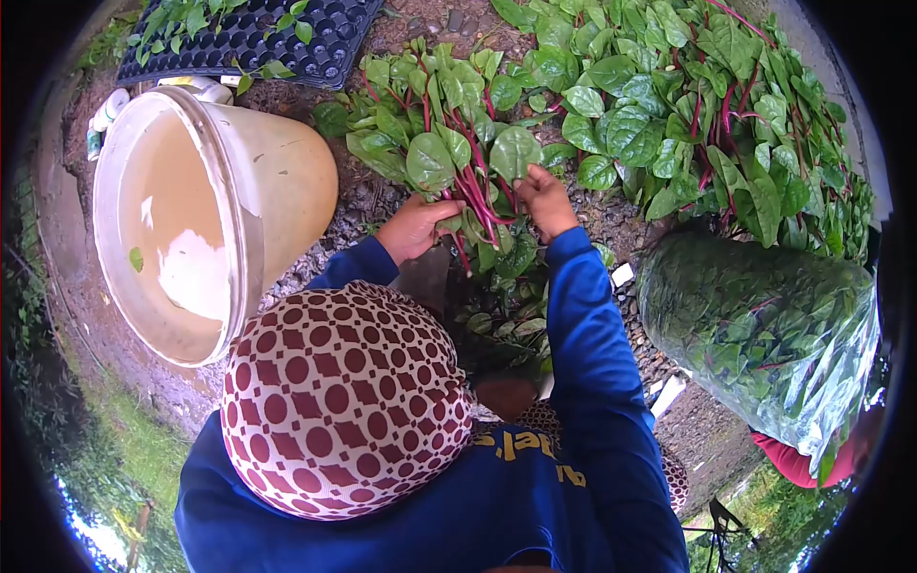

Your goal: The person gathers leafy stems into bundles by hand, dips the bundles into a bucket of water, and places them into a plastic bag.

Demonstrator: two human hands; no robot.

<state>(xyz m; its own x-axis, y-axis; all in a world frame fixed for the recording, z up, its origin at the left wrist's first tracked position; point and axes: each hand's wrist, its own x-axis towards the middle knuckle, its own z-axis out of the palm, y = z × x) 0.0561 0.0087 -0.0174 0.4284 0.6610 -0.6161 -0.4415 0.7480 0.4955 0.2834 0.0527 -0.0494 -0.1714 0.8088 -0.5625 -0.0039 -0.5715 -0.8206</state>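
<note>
My left hand (420,227) is closed round the red-purple stems of a leafy green bunch (449,124), its leaves spreading away from me over the ground. To the right of those stems, my right hand (544,201) pinches a round green leaf (515,153) at the bunch's edge. Blue sleeves cover both arms. Below the hands lie more leaves (516,329), partly in shadow.
A large bucket of cloudy water (253,181) stands at left, a black seedling tray (277,43) behind it. Piled leafy stems (688,115) fill the upper right. Below them is a clear plastic bag of leaves (764,325), beside another person's red sleeve (798,463).
</note>
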